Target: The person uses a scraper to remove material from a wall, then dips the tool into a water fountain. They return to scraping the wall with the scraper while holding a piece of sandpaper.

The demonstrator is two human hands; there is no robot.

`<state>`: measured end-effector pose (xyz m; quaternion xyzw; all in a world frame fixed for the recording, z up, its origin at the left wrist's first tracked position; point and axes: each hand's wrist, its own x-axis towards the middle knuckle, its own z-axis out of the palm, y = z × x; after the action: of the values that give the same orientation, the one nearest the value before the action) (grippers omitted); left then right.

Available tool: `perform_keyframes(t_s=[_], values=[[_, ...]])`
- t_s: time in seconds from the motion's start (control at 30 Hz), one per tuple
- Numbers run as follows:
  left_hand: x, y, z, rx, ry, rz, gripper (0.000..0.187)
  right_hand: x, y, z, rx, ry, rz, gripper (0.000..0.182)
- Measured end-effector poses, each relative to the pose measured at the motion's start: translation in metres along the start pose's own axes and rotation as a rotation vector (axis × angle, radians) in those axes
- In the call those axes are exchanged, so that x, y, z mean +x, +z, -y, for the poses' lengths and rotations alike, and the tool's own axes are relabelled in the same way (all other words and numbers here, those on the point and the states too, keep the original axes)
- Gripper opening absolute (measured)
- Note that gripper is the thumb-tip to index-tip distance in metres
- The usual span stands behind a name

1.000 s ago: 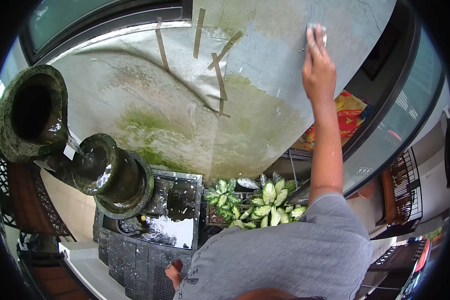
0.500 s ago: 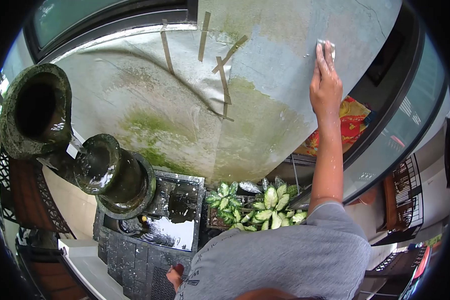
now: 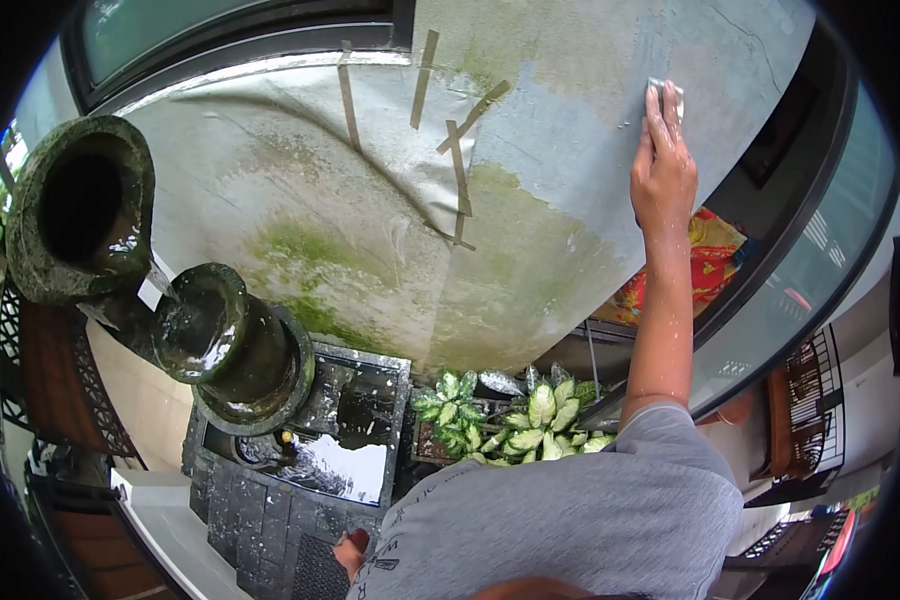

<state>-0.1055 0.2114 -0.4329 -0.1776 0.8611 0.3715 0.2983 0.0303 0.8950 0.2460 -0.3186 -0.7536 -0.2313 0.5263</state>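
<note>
My right hand (image 3: 665, 175) reaches up with the arm stretched and presses a small flat silvery-white piece (image 3: 680, 98) against the wall (image 3: 570, 130). Its fingers lie over the piece, and its exact kind cannot be made out. Around it the wall surface is pale blue-grey and patchy, with green stains lower down. Low beside my body, my left hand (image 3: 347, 556) is closed on a small dark red thing (image 3: 359, 540), mostly hidden by the fingers. Strips of brown tape (image 3: 457, 165) hold a loose, wrinkled sheet (image 3: 390, 130) on the wall, left of my right hand.
A stone water fountain (image 3: 260, 350) with stacked jars stands at left, above a basin (image 3: 365, 470) holding water. Leafy potted plants (image 3: 540, 405) grow at the wall's foot. A dark-framed glass window panel (image 3: 810, 290) curves along the right, near a red-yellow cloth (image 3: 705, 255).
The whole view has shifted slightly, so the wall and fountain sit a little further right. My right hand stays at nearly the same spot on the wall, still pressing the flat piece.
</note>
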Motion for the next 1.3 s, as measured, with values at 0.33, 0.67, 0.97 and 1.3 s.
perform_keyframes(t_s=[0.33, 0.67, 0.97, 1.3], values=[[-0.027, 0.014, -0.034, -0.119, -0.199, -0.143, 0.045, 0.013, 0.010, -0.004, 0.005, -0.111, -0.067, 0.049], [0.002, 0.010, -0.007, 0.058, 0.113, -0.080, 0.045, 0.038, -0.007, -0.005, -0.082, -0.140, -0.042, 0.048], [0.029, 0.017, -0.027, -0.024, -0.021, 0.026, 0.054, 0.104, -0.013, 0.003, -0.047, -0.247, -0.136, 0.043], [0.016, 0.006, 0.011, 0.085, -0.078, -0.122, 0.054, 0.096, -0.012, 0.006, -0.003, -0.155, -0.073, 0.044]])
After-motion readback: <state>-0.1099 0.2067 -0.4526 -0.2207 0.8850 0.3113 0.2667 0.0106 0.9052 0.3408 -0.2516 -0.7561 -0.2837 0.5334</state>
